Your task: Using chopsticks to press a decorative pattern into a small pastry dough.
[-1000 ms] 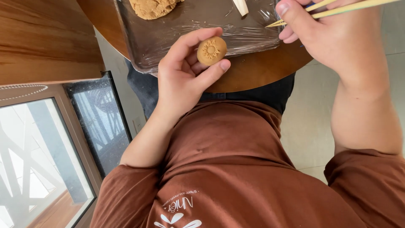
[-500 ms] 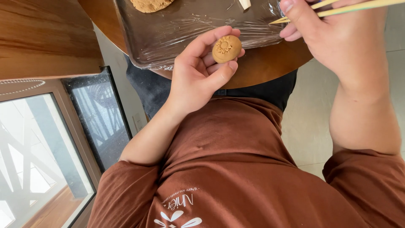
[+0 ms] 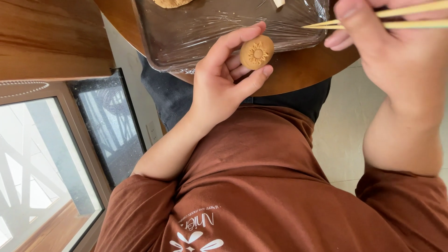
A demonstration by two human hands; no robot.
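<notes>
My left hand [image 3: 224, 84] pinches a small round tan dough cake [image 3: 256, 52] with a flower pattern pressed into its face, held between thumb and fingertips just over the near edge of a tray. My right hand [image 3: 387, 56] grips a pair of thin bamboo sticks [image 3: 373, 18] whose tips point left, toward the cake, a short way from it. The tray [image 3: 210, 42] is dark and wrapped in clear film. A lump of the same tan dough [image 3: 171, 3] lies at its far edge, cut off by the frame.
The tray rests on a round wooden table [image 3: 298, 74]. A small pale piece [image 3: 279, 3] sits on the film at the top. A wooden cabinet [image 3: 46, 37] and a glass window [image 3: 46, 163] are on the left. Pale floor tiles [image 3: 336, 135] show on the right.
My left hand has lifted the patterned cake up and to the right, toward the stick tips. My right hand with the sticks stays at the top right.
</notes>
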